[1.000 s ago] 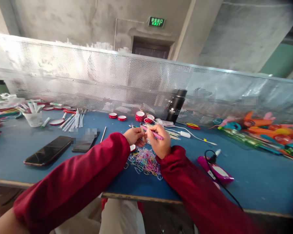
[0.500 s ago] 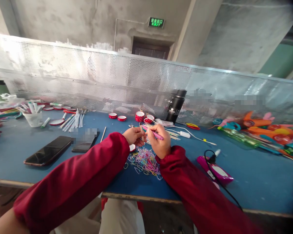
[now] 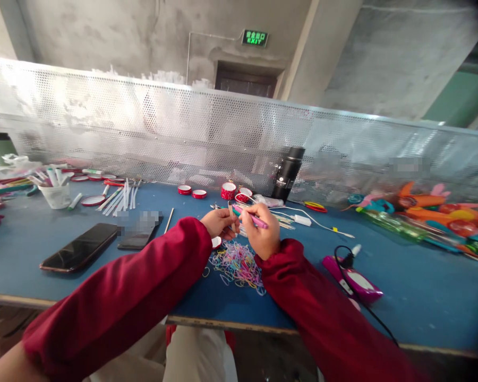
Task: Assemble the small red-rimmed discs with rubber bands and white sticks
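My left hand [image 3: 219, 223] is closed on a thin, flat wooden stick [image 3: 231, 216], which stands nearly upright between the fingertips. Beside it, my right hand [image 3: 263, 228] grips a pink pen [image 3: 258, 220], its tip end pointing left toward the stick. Whether the pen touches the stick I cannot tell. Below both hands lies a heap of small colourful rubber bands [image 3: 239, 265]. A small red-and-white round piece [image 3: 216, 243] shows partly from under my left hand. More thin sticks [image 3: 284, 222] lie behind my right hand.
Two dark phones [image 3: 82, 246] lie left on the blue table [image 3: 19, 270]. Red tape rolls [image 3: 228, 190] and a black flask [image 3: 289, 172] stand at the back. A cup of markers [image 3: 56, 195] is far left. Right are a purple device [image 3: 354, 278] with a cable and orange pieces [image 3: 434, 204].
The wooden stick in my left hand shows more clearly beside the pen. My right hand and the pen have shifted very slightly to the right.
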Demonstrator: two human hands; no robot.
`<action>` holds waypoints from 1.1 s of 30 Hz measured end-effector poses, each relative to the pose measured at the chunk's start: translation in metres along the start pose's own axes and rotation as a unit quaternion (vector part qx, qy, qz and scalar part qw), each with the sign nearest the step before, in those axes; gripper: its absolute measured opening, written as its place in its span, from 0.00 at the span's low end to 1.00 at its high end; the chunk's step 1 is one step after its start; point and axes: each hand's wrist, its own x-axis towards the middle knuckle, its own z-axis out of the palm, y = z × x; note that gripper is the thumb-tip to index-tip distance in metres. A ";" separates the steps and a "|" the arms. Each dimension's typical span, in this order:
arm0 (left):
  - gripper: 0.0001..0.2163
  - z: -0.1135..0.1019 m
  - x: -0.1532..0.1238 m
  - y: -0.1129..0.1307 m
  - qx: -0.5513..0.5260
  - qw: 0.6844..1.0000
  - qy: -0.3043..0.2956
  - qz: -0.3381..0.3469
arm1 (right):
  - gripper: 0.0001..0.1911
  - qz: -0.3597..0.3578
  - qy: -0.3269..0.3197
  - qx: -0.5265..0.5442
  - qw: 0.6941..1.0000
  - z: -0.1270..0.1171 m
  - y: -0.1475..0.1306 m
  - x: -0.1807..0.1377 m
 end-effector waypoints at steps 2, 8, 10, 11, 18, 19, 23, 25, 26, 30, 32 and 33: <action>0.09 0.000 0.000 0.000 0.000 1.000 -0.002 -0.002 | 0.04 0.003 0.013 -0.001 1.000 0.000 0.000 0.000; 0.09 0.000 0.000 0.001 -0.007 1.000 -0.004 0.000 | 0.04 -0.006 0.004 -0.002 1.000 -0.001 0.000 0.001; 0.10 0.000 0.000 0.001 -0.008 1.000 -0.004 -0.002 | 0.04 -0.002 0.012 0.000 1.000 -0.001 0.000 0.001; 0.09 0.000 0.000 0.001 -0.007 1.000 -0.002 -0.002 | 0.04 -0.001 0.016 0.002 1.000 -0.001 0.001 0.001; 0.08 0.000 -0.001 0.003 -0.008 1.000 0.003 -0.008 | 0.03 -0.009 0.002 0.002 1.000 0.000 0.001 0.000; 0.08 0.000 -0.001 0.003 -0.006 1.000 0.003 -0.009 | 0.03 -0.007 0.006 0.003 1.000 0.000 0.001 0.000; 0.08 0.001 -0.002 0.005 -0.001 1.000 0.008 -0.011 | 0.03 -0.008 0.001 0.005 1.000 0.000 0.000 0.000; 0.07 0.002 -0.003 0.005 0.001 1.000 0.011 -0.012 | 0.03 -0.011 -0.011 0.003 1.000 0.000 -0.001 0.000; 0.07 0.002 -0.003 0.004 0.002 1.000 0.012 -0.013 | 0.03 -0.013 -0.015 0.001 1.000 0.000 -0.001 0.000; 0.08 0.001 -0.002 0.003 0.000 1.000 0.009 -0.008 | 0.03 -0.019 -0.015 -0.001 1.000 0.000 -0.003 0.000; 0.09 0.000 -0.002 0.002 -0.004 1.000 0.006 -0.006 | 0.03 -0.018 -0.016 0.000 1.000 0.000 -0.002 0.000; 0.09 0.000 -0.002 0.002 -0.005 1.000 0.004 -0.005 | 0.03 -0.018 -0.017 0.001 1.000 0.000 -0.002 0.000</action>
